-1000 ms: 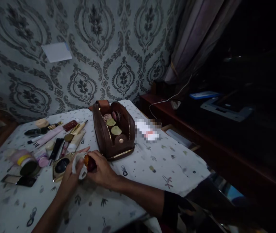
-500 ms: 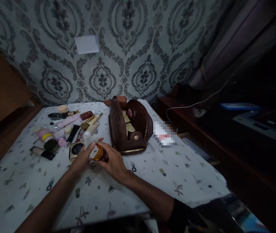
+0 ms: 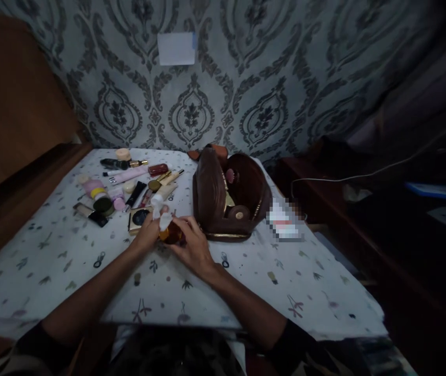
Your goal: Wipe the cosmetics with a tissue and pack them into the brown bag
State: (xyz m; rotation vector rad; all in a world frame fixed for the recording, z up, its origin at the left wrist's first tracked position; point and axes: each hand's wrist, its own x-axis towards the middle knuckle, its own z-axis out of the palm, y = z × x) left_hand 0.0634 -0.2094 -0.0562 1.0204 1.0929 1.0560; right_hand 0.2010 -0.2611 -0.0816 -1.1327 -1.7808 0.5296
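Right hand (image 3: 195, 246) grasps the jar (image 3: 171, 234); left hand (image 3: 148, 234) holds the tissue (image 3: 164, 222) against it, at eleven o'clock. From the jar, the bag (image 3: 209, 203) stands at two o'clock, the compact (image 3: 141, 216) lies at ten.

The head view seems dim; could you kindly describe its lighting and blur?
Head view: dim overall, nearly black at far right; the wallpaper smears toward upper right; the brown bag is shadowed inside; the amber item shows little detail; a pixelated patch masks the spot beside the bag.
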